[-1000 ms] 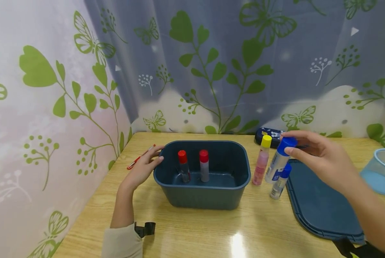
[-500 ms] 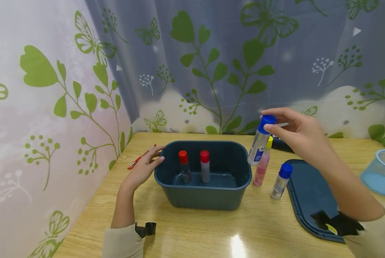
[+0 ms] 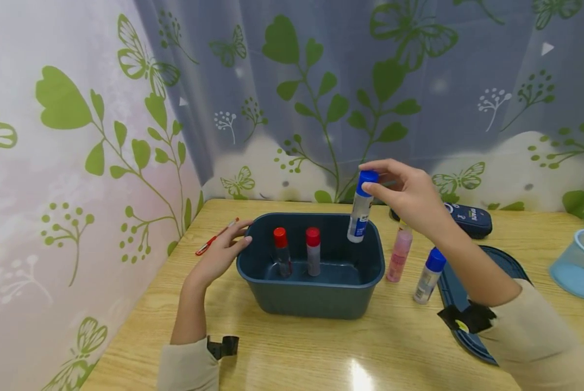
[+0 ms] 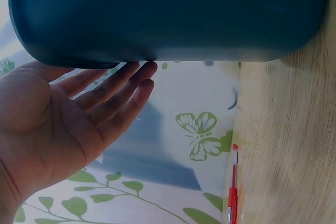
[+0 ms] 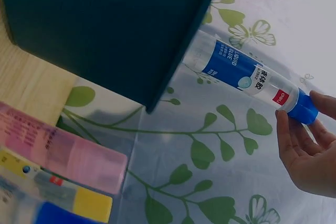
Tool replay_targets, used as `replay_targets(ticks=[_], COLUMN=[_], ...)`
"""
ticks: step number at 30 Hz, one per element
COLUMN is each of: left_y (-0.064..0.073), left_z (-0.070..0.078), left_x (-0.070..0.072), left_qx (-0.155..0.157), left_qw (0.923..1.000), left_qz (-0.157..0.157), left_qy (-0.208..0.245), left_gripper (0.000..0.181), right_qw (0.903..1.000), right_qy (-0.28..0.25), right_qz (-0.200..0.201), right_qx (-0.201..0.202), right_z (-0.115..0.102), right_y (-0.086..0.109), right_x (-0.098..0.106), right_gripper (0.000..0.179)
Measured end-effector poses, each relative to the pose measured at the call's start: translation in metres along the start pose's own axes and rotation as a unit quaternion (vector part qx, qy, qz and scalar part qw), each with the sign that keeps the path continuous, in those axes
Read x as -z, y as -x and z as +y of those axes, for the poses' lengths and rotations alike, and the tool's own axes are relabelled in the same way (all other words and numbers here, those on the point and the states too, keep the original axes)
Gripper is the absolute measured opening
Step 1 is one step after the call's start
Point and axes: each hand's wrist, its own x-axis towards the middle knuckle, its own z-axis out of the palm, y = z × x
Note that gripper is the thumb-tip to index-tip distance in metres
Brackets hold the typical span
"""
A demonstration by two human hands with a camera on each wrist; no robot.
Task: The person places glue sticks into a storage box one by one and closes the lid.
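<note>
My right hand [image 3: 409, 193] pinches the blue cap of a liquid glue bottle [image 3: 360, 214]. The bottle hangs tilted, base down, over the right end of a dark teal bin [image 3: 306, 298]; its label shows in the right wrist view. My left hand [image 3: 218, 252] rests against the bin's left rim, fingers fairly straight and touching the wall in the left wrist view. Inside the bin stand two red-capped bottles, one on the left [image 3: 282, 252] and one nearer the middle [image 3: 313, 252]. A pink bottle [image 3: 399, 255] and a blue-capped glue bottle [image 3: 428, 276] stand right of the bin.
A yellow-capped bottle [image 5: 63, 184] lies beside the pink one in the right wrist view. Behind them is a dark pencil case [image 3: 470, 220]. A teal lid [image 3: 504, 260] lies under my right forearm, with a blue mesh basket [image 3: 577, 266] beyond. A red pen [image 3: 213, 239] lies left.
My right hand has carried the blue-capped glue bottle leftward from beside the other bottles to above the bin's right end. My left hand has stayed at the bin's rim.
</note>
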Motion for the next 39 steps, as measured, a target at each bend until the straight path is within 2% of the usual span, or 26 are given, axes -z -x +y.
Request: replay_targets(ticks=[12, 21, 28, 34, 39], left_y=[-0.001, -0.001, 0.000, 0.000, 0.000], left_z=[-0.001, -0.002, -0.002, -0.002, -0.002], left_x=[0.001, 0.000, 0.000, 0.001, 0.001], left_qx=[0.003, 0.001, 0.001, -0.001, 0.000], left_qw=[1.0000, 1.0000, 1.0000, 1.0000, 1.0000], left_qz=[0.001, -0.001, -0.003, -0.002, -0.005], left_qy=[0.001, 0.001, 0.002, 0.002, 0.004], left_gripper=[0.047, 0.048, 0.048, 0.049, 0.049], right_qw=[0.9985, 0.9972, 0.9985, 0.9993, 0.9992], right_qy=[-0.025, -0.003, 0.003, 0.025, 0.033], right_qz=[-0.034, -0.044, -0.033, -0.018, -0.013], right_qx=[-0.036, -0.060, -0.044, -0.021, -0.020], right_z=[0.029, 0.057, 0.071, 0.074, 0.074], right_y=[-0.008, -0.001, 0.006, 0.011, 0.012], right_x=[-0.038, -0.057, -0.068, -0.074, -0.076], right_gripper=[0.031, 0.029, 0.028, 0.028, 0.027])
